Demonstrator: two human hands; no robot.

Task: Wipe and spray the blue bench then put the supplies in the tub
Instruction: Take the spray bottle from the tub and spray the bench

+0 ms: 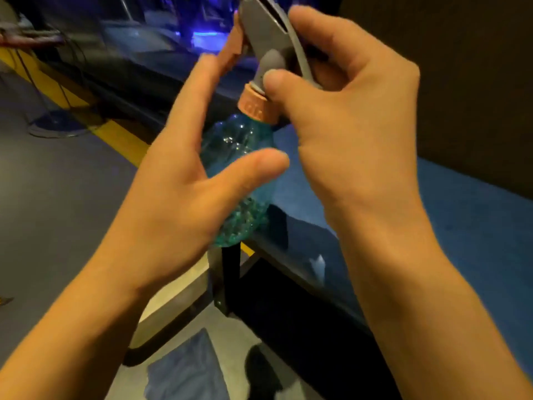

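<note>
From the head camera, one translucent teal plastic spray bottle [239,168] hangs tilted in mid-air between two bare hands, above the edge of the blue padded bench surface [467,215]. Droplets or bubbles cling inside its lower half; how much liquid it holds cannot be told. A peach-coloured ribbed collar [253,106] joins the bottle to a single grey trigger head [269,39].

The right hand [346,111] is curled around the grey trigger head, thumb pressed just above the collar, fingers wrapped behind it. The left hand [184,180] is spread wide, thumb lying across the front of the bottle's body and fingers stretched behind it; whether the palm presses the bottle cannot be told.

One blue folded cloth [184,368] lies low in the frame, below the bench edge, on a pale surface whose nature is blurred.
</note>
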